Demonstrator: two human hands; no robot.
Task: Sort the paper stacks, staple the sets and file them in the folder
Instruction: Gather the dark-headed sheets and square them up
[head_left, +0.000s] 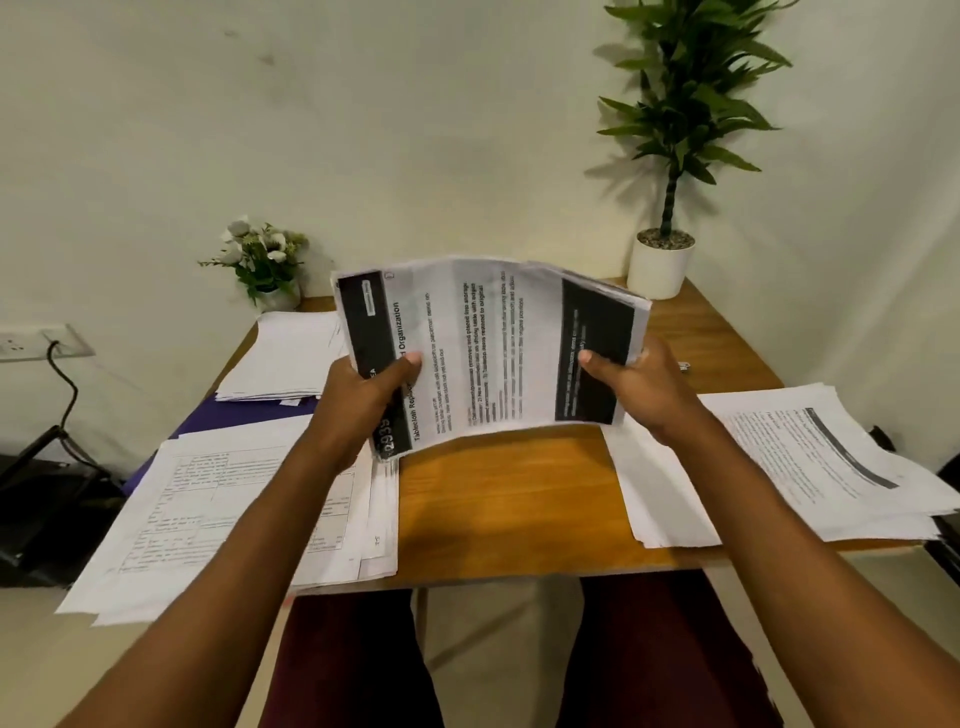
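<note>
I hold a set of printed sheets (488, 348) with black bands at both ends above the middle of the wooden table (509, 499). My left hand (363, 400) grips its left end, thumb on top. My right hand (634, 384) grips its right end, and the sheets bow upward between them. A stack of printed forms (228, 509) lies at the front left and hangs over the table edge. Another stack of printed pages (810, 467) lies at the right. A third white stack (285, 358) sits at the back left, on a purple folder (208, 421).
A small vase of white flowers (265, 260) stands at the back left corner and a tall plant in a white pot (662, 265) at the back right. A small object (684, 367) lies behind my right hand. A wall socket with a black cable (52, 353) is at the left.
</note>
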